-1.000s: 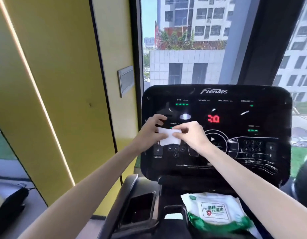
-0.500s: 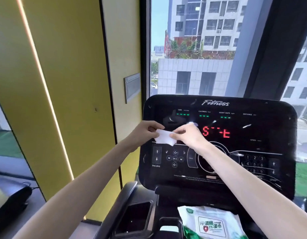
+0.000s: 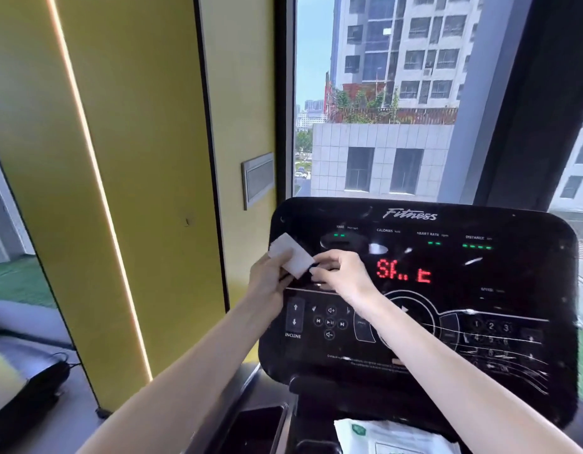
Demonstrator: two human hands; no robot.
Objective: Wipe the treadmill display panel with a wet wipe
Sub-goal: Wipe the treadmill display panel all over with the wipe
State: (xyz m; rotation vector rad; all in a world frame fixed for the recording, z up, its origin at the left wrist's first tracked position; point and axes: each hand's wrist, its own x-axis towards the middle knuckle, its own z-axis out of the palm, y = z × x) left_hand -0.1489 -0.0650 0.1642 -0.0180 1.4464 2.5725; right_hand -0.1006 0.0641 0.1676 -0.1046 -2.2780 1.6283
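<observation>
Together, the left hand [image 3: 271, 276] and right hand [image 3: 341, 271] pinch a folded white wipe [image 3: 291, 255] at centre frame, against the upper left of the black treadmill panel [image 3: 512, 290]; a wipe pack [image 3: 391, 435] lies at the bottom edge.

Arms outstretched, left hand [image 3: 268, 279] and right hand [image 3: 343, 274] pinch the wipe [image 3: 291, 257].

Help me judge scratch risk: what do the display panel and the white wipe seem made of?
Display panel: looks like hard black plastic or a glass-like facing, high gloss; bright window reflections streak across it. Wipe: seemingly thin white nonwoven cloth, matte; it is folded flat and pinched between the left hand and right hand.
</observation>
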